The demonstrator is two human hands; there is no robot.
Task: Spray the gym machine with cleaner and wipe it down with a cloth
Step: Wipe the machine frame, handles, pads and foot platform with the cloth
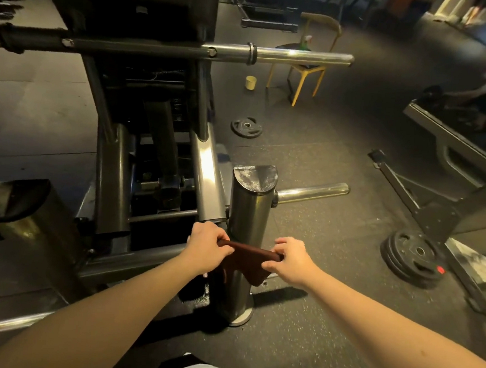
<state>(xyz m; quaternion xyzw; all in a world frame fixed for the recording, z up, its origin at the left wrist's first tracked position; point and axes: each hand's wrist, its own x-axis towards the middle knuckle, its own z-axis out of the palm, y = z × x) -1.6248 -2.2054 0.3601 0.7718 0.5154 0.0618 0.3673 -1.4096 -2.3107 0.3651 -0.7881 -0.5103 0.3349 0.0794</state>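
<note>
A dark brown cloth (248, 260) is stretched between both hands in front of the gym machine's upright grey post (248, 213). My left hand (207, 246) grips the cloth's left end and my right hand (289, 259) grips its right end, with the slack hanging down against the post. The post's flat top (255, 177) shows whitish streaks. The machine's frame (113, 172) rises behind to a long chrome bar (299, 57). A spray bottle (306, 43) stands on a yellow chair far back.
Weight plates lie on the rubber floor: a stack (413, 260) at the right and a single plate (246, 126) farther back. A yellow chair (304, 70) and a small cup (251, 82) stand beyond. Another machine's frame (451, 146) sits at the right.
</note>
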